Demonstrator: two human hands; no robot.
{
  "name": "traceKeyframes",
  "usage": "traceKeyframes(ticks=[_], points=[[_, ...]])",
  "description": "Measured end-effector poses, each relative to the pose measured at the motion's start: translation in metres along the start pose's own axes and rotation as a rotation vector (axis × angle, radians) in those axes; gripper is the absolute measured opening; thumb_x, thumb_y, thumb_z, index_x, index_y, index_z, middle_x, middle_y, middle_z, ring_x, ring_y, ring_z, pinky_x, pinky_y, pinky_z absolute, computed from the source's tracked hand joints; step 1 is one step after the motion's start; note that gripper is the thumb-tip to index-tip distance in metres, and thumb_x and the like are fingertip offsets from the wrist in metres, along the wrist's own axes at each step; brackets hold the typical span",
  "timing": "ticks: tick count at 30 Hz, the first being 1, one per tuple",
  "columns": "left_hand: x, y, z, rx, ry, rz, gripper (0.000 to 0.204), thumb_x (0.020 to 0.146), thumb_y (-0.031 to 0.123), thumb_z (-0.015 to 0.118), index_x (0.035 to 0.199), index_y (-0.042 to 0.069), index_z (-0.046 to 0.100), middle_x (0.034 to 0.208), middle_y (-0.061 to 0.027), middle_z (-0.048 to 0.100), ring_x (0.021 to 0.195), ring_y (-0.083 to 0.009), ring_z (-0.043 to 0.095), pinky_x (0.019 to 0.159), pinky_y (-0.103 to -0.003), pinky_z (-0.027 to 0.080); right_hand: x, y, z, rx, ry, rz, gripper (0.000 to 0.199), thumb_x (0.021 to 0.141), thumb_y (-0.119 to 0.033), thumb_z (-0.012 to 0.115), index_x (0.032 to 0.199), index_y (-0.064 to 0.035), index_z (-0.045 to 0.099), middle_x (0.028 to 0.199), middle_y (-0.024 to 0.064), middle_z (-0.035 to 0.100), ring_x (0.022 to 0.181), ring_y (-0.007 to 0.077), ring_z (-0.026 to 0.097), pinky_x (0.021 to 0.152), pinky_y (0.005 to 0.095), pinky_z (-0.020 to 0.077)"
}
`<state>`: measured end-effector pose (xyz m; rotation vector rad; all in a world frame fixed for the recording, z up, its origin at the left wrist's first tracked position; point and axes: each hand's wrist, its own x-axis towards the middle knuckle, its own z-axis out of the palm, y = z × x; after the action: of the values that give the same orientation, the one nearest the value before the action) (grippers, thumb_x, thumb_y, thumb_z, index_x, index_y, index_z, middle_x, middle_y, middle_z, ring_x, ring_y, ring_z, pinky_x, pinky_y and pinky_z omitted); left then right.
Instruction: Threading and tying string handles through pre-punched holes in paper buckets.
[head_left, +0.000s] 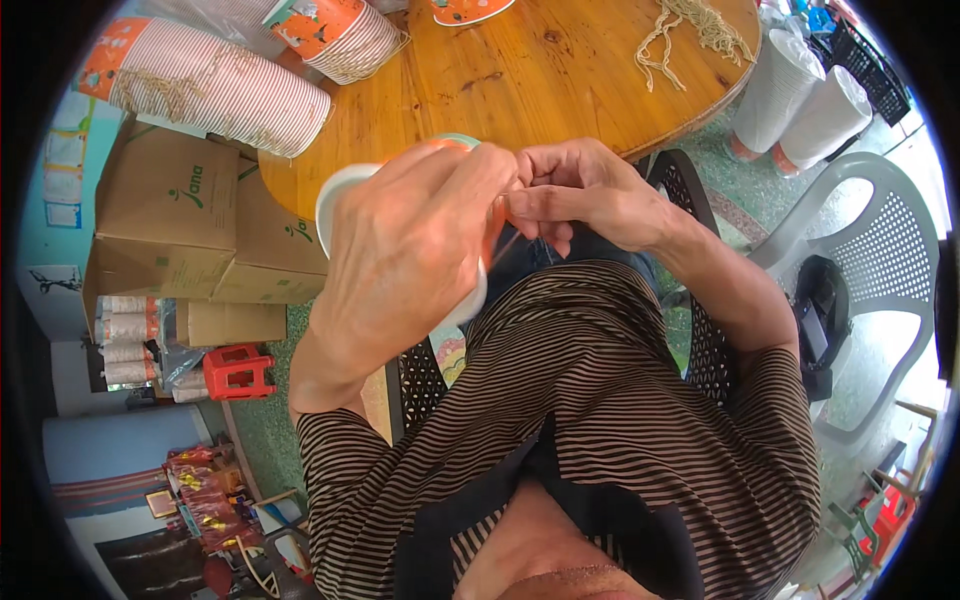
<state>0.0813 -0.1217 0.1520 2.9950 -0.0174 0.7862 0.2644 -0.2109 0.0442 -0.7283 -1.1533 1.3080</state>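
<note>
My left hand [400, 235] is closed around a white and orange paper cup [330, 208], held above my lap at the table's near edge. Most of the cup is hidden behind the back of this hand; its pale rim and some orange show around it. Close against the left fingertips, my right hand [590, 195] has its thumb and forefinger pinched together. A thin string [507, 246] shows faintly by the fingertips, partly hidden. Past both hands, a bundle of loose cream strings [705, 30] lies on the wooden table [520, 95].
Long stacks of orange and white paper cups [220, 85] with strings lie at the table's left. Cardboard boxes [165, 190] and a red stool [238, 372] are at left. A grey plastic chair [880, 240] and wrapped cup stacks [785, 85] stand at right.
</note>
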Motion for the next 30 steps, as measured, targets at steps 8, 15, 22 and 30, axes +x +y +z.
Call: traceKeyframes(ticks=[8,15,22,30], points=[[-0.038,-0.003,0.011,-0.303,-0.102,-0.269,0.007,0.094,-0.002,0.068,0.100,0.000,0.067,0.078,-0.0122,0.067,0.067,-0.0248,0.068,0.060,-0.034,0.052,-0.002,0.003,0.004,-0.050,0.000,0.098,0.027,0.101,-0.028,0.069,0.102,-0.0008,0.071,0.078,-0.0002,0.067,0.057,0.0033,0.058,0.050,0.0191,0.0441],[-0.067,-0.023,0.032,-0.611,-0.028,-0.688,0.003,0.101,0.000,0.064,0.100,-0.003,0.065,0.073,-0.0060,0.067,0.065,-0.0096,0.062,0.060,-0.027,0.049,0.001,0.002,0.010,-0.136,-0.080,0.201,0.024,0.102,-0.023,0.070,0.103,0.0009,0.070,0.080,-0.0024,0.068,0.064,0.0015,0.060,0.056,0.0177,0.0458],[-0.089,-0.033,0.044,-0.752,0.057,-0.744,0.004,0.101,0.000,0.064,0.103,-0.003,0.063,0.077,-0.0057,0.068,0.067,-0.0090,0.062,0.061,-0.026,0.049,0.003,0.004,0.021,-0.082,-0.051,0.229,0.016,0.101,-0.009,0.070,0.109,0.0046,0.073,0.094,0.0027,0.075,0.084,0.0045,0.066,0.072,0.0219,0.0525],[-0.103,-0.045,0.048,-0.721,0.147,-0.613,0.006,0.092,0.002,0.070,0.098,0.000,0.068,0.085,-0.0116,0.071,0.072,-0.0214,0.070,0.065,-0.033,0.052,0.007,0.031,0.017,-0.136,0.107,0.176,0.013,0.102,-0.008,0.067,0.107,0.0034,0.071,0.079,0.0007,0.069,0.059,0.0020,0.056,0.050,0.0184,0.0404]])
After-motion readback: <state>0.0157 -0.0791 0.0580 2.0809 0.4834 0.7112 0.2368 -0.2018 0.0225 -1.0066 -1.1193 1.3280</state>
